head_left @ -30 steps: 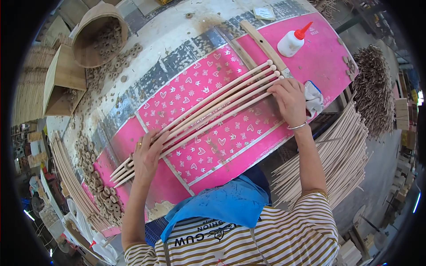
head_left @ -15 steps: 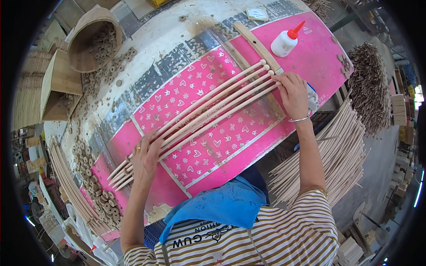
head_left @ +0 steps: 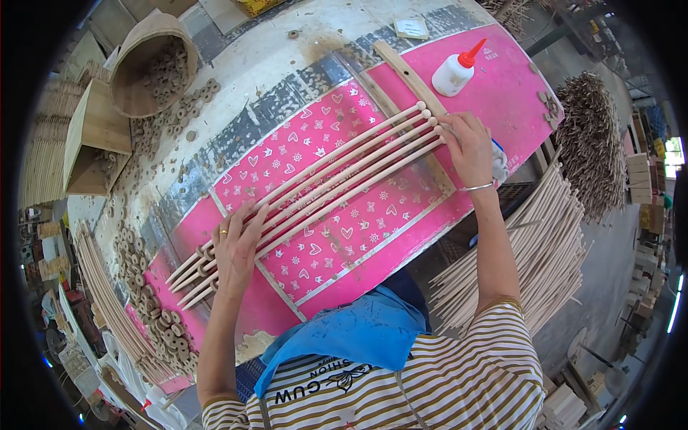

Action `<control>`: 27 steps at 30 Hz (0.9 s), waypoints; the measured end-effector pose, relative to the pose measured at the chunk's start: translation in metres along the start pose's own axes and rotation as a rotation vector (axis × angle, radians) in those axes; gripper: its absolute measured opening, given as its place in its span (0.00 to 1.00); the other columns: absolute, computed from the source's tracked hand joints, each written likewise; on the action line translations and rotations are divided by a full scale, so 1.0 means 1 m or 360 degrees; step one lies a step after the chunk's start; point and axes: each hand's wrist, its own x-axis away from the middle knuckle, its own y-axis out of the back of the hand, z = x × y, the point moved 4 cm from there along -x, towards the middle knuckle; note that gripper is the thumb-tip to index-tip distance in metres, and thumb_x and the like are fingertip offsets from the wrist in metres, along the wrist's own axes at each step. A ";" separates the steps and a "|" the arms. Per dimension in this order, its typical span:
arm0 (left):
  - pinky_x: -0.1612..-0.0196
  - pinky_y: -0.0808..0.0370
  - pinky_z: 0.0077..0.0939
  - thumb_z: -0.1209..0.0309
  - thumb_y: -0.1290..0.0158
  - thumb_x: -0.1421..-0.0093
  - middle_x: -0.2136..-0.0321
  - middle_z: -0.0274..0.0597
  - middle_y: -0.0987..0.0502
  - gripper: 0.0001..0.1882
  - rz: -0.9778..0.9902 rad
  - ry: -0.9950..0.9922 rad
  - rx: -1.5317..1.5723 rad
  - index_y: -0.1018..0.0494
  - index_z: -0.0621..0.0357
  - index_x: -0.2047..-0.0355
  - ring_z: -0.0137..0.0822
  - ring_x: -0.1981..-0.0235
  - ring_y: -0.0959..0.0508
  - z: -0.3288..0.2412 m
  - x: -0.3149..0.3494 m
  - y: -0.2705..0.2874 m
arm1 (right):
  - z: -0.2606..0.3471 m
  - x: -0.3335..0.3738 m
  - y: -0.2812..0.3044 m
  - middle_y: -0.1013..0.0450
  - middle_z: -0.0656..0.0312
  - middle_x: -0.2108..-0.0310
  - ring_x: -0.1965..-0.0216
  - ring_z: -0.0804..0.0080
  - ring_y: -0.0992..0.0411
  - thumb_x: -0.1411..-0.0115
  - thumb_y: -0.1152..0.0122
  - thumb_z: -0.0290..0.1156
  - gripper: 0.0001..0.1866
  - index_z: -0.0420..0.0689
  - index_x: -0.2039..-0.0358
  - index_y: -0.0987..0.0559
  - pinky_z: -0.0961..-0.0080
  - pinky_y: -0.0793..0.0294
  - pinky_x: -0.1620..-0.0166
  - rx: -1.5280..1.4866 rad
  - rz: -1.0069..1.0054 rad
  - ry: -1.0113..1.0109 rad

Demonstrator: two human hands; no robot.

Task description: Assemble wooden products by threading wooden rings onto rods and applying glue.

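Note:
Several slim, pale wooden sticks [head_left: 351,175] with small rounded knobs at their far right ends lie slantwise, side by side. My left hand [head_left: 240,247] grips them near their lower left ends, fingers curled over them. Just beyond that hand, small wooden rings [head_left: 206,252] sit around the sticks. My right hand [head_left: 467,147] is closed at the knobbed ends, thumb and fingers on the nearest stick's tip; its grip on the others is partly hidden. Beneath lies a pink patterned sheet [head_left: 344,247] on the worktable.
A white glue bottle [head_left: 451,77] with a red nozzle stands beyond a wooden strip [head_left: 408,73]. Loose wooden rings [head_left: 168,326] are heaped at left, near a round wooden tub [head_left: 122,89]. Bundled sticks [head_left: 523,251] lie to my right, below the table edge.
The sticks have slid slightly toward the lower left, and their lower ends sit a little farther out. The rings beside my left hand show more plainly. Both hands keep their places on the sticks.

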 end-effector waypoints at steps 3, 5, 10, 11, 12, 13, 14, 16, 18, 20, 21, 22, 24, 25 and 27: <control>0.31 0.42 0.46 0.70 0.46 0.33 0.33 0.41 0.29 0.30 0.0047 0.0102 0.0129 0.29 0.44 0.30 0.46 0.36 0.30 0.000 0.001 -0.005 | -0.021 -0.008 0.003 0.23 0.55 0.55 0.53 0.55 0.24 0.38 0.34 0.27 0.16 0.43 0.50 0.18 0.57 0.28 0.50 -0.0062 -0.0172 -0.0165; 0.29 0.44 0.47 0.66 0.46 0.32 0.30 0.41 0.32 0.31 0.0038 0.0046 0.0003 0.31 0.45 0.29 0.46 0.33 0.32 -0.007 -0.001 -0.011 | -0.044 -0.020 0.004 0.23 0.48 0.49 0.47 0.52 0.24 0.40 0.28 0.31 0.27 0.35 0.42 0.24 0.58 0.25 0.43 -0.0062 -0.0320 -0.0352; 0.24 0.53 0.60 0.45 0.44 0.35 0.23 0.44 0.45 0.43 0.0092 -0.0006 -0.0337 0.41 0.46 0.24 0.49 0.23 0.45 -0.032 -0.016 -0.027 | -0.091 -0.065 -0.041 0.27 0.49 0.39 0.38 0.56 0.27 0.51 0.16 0.38 0.48 0.35 0.34 0.32 0.62 0.27 0.36 -0.0878 -0.0240 -0.0742; 0.24 0.52 0.60 0.43 0.45 0.35 0.23 0.44 0.45 0.44 0.0094 0.0018 -0.0267 0.42 0.45 0.23 0.50 0.23 0.45 -0.036 -0.021 -0.030 | -0.095 -0.070 -0.053 0.25 0.52 0.42 0.40 0.58 0.26 0.52 0.16 0.36 0.47 0.37 0.35 0.31 0.62 0.26 0.38 -0.1160 -0.0230 -0.0796; 0.24 0.52 0.61 0.41 0.46 0.35 0.23 0.45 0.45 0.45 0.0043 0.0007 -0.0182 0.42 0.45 0.23 0.51 0.23 0.46 -0.041 -0.024 -0.032 | -0.097 -0.074 -0.060 0.24 0.52 0.43 0.41 0.59 0.25 0.53 0.16 0.36 0.46 0.37 0.36 0.30 0.62 0.25 0.39 -0.1063 -0.0199 -0.0809; 0.25 0.53 0.62 0.39 0.47 0.35 0.23 0.47 0.45 0.46 0.0053 -0.0012 -0.0183 0.43 0.44 0.23 0.52 0.23 0.46 -0.045 -0.027 -0.036 | -0.098 -0.076 -0.066 0.24 0.52 0.44 0.43 0.59 0.24 0.53 0.16 0.36 0.45 0.37 0.37 0.30 0.63 0.25 0.40 -0.0955 -0.0188 -0.0845; 0.25 0.53 0.62 0.39 0.47 0.35 0.23 0.47 0.45 0.46 0.0040 -0.0012 -0.0183 0.43 0.44 0.23 0.52 0.23 0.46 -0.048 -0.030 -0.038 | -0.096 -0.078 -0.069 0.23 0.53 0.45 0.45 0.60 0.23 0.54 0.16 0.36 0.44 0.38 0.39 0.28 0.63 0.24 0.41 -0.0930 -0.0293 -0.0809; 0.24 0.54 0.58 0.38 0.51 0.34 0.23 0.47 0.47 0.45 0.0079 0.0023 -0.0357 0.42 0.49 0.23 0.51 0.23 0.47 -0.052 -0.029 -0.043 | -0.090 -0.080 -0.069 0.23 0.53 0.45 0.45 0.61 0.23 0.52 0.16 0.35 0.42 0.38 0.39 0.28 0.64 0.24 0.41 -0.0935 -0.0309 -0.0820; 0.24 0.54 0.58 0.38 0.50 0.34 0.23 0.47 0.47 0.45 0.0067 0.0019 -0.0341 0.42 0.48 0.23 0.50 0.23 0.47 -0.053 -0.029 -0.044 | -0.079 -0.078 -0.059 0.23 0.53 0.46 0.46 0.62 0.23 0.51 0.17 0.34 0.41 0.37 0.39 0.28 0.64 0.24 0.42 -0.0932 -0.0318 -0.0852; 0.25 0.54 0.61 0.38 0.49 0.35 0.23 0.46 0.47 0.45 0.0033 0.0032 -0.0298 0.43 0.45 0.23 0.51 0.24 0.46 -0.051 -0.028 -0.045 | -0.061 -0.072 -0.041 0.23 0.54 0.47 0.47 0.65 0.23 0.47 0.20 0.31 0.36 0.37 0.40 0.27 0.66 0.23 0.42 -0.1262 -0.0270 -0.0739; 0.25 0.54 0.64 0.38 0.48 0.35 0.23 0.45 0.46 0.46 0.0020 0.0041 -0.0266 0.43 0.42 0.23 0.52 0.24 0.45 -0.050 -0.027 -0.045 | -0.049 -0.063 -0.027 0.23 0.55 0.48 0.48 0.67 0.23 0.43 0.22 0.28 0.34 0.35 0.39 0.28 0.68 0.23 0.43 -0.1344 -0.0164 -0.0587; 0.25 0.54 0.64 0.38 0.47 0.36 0.23 0.45 0.46 0.46 0.0023 0.0053 -0.0265 0.44 0.42 0.23 0.52 0.24 0.45 -0.049 -0.027 -0.046 | -0.040 -0.055 -0.014 0.23 0.55 0.48 0.48 0.67 0.23 0.43 0.23 0.29 0.35 0.36 0.37 0.29 0.69 0.23 0.43 -0.1284 -0.0065 -0.0593; 0.25 0.53 0.65 0.38 0.47 0.36 0.23 0.45 0.46 0.46 0.0030 0.0066 -0.0266 0.44 0.41 0.23 0.52 0.24 0.45 -0.049 -0.027 -0.047 | -0.022 -0.039 0.012 0.24 0.55 0.47 0.48 0.68 0.23 0.42 0.24 0.29 0.38 0.37 0.34 0.31 0.70 0.23 0.45 -0.1139 0.0123 -0.0508; 0.25 0.53 0.65 0.38 0.47 0.36 0.23 0.45 0.46 0.46 0.0030 0.0063 -0.0276 0.43 0.41 0.23 0.52 0.24 0.45 -0.049 -0.027 -0.047 | -0.014 -0.030 0.024 0.24 0.55 0.47 0.48 0.68 0.23 0.42 0.24 0.29 0.38 0.37 0.34 0.31 0.70 0.23 0.45 -0.1138 0.0142 -0.0504; 0.25 0.53 0.64 0.38 0.46 0.36 0.23 0.44 0.46 0.46 0.0017 0.0068 -0.0270 0.43 0.41 0.23 0.52 0.25 0.45 -0.049 -0.027 -0.046 | 0.001 -0.014 0.042 0.23 0.54 0.49 0.47 0.67 0.23 0.43 0.24 0.30 0.36 0.37 0.37 0.28 0.68 0.24 0.44 -0.0781 0.0326 -0.0447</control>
